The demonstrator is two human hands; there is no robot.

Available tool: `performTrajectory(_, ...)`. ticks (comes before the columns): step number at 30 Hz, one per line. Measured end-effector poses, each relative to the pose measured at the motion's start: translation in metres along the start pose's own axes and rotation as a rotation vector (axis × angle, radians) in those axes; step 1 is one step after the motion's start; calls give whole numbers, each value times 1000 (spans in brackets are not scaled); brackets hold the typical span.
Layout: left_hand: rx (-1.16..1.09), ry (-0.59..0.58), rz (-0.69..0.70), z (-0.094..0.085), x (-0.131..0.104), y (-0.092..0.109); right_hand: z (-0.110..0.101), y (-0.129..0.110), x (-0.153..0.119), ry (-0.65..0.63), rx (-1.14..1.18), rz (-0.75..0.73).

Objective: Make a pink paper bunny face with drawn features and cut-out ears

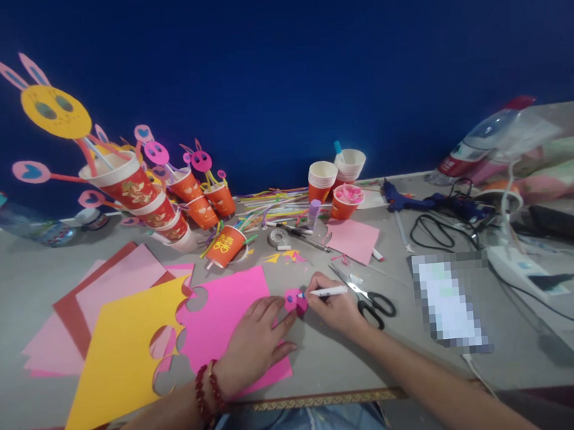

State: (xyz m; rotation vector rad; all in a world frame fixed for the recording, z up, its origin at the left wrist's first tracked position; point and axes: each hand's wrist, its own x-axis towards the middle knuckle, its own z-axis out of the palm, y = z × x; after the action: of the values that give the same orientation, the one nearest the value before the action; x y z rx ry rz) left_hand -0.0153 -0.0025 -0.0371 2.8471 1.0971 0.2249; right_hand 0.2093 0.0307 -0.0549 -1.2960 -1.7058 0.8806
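My right hand (pixel 332 304) is closed around a white marker (pixel 329 292), its tip at a small pink paper circle (pixel 294 302) on the table. Purple-blue spots show on the circle. My left hand (pixel 259 336) lies flat with fingers spread, partly over a bright pink sheet (pixel 210 314); its fingertips are at the circle's left edge. Left of that sheet is a yellow sheet (pixel 122 334) with round cut-outs. Black-handled scissors (pixel 366 298) lie just right of my right hand.
Decorated paper-cup figures (pixel 130 184) stand at the back left. Red cups (pixel 322 180), a pink paper square (pixel 354 239) and loose straws lie at the back middle. A blue glue gun (pixel 409 199), a blurred-out phone (pixel 447 302), a power strip (pixel 524 269) and cables occupy the right.
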Motion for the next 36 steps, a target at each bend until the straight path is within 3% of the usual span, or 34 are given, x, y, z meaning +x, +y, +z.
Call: performTrajectory(36, -6, 8, 8, 0, 0, 0, -1, -1, -1, 20, 17, 26)
